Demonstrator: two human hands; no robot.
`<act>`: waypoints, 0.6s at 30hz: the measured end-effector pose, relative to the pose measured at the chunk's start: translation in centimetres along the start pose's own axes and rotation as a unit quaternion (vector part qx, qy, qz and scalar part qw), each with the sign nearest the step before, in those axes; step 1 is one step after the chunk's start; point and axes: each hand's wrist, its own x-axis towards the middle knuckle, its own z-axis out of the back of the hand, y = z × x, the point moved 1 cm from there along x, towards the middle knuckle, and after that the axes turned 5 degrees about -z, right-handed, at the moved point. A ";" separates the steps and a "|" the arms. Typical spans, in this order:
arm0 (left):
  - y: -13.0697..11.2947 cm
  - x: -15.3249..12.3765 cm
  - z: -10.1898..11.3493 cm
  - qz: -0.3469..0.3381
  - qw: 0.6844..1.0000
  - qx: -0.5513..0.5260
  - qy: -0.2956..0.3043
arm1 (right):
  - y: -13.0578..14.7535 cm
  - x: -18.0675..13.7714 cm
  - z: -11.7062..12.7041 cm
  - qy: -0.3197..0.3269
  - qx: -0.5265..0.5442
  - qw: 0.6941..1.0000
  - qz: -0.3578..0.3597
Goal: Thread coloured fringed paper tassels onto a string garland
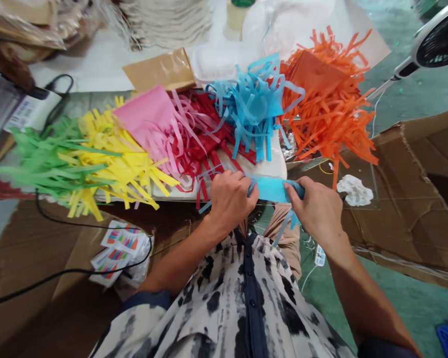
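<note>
Between my two hands stretches a blue tissue paper tassel (270, 189), its flat middle band showing and cut strips hanging at both sides. My left hand (231, 195) is closed on one end of the band. The other end is gripped by my right hand (317, 205), thumb on top. Just beyond my hands, along the table's front edge, lie fringed paper piles: green (52, 159), yellow (112, 159), pink (153, 119), red (209, 134), blue (256, 102) and orange (324, 99).
A brown packet (160, 69) and a clear plastic tray (216, 62) lie behind the piles. Cardboard boxes (414, 189) flank me, one holding printed packets (119, 251). A black cable (70, 271) crosses at left; a fan (438, 42) stands at right. Crumpled white paper (354, 190) lies nearby.
</note>
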 end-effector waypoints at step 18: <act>-2.9 -2.9 -1.8 -0.276 0.958 -0.067 -0.042 | -4.6 -1.3 1.9 -0.138 0.021 0.990 0.010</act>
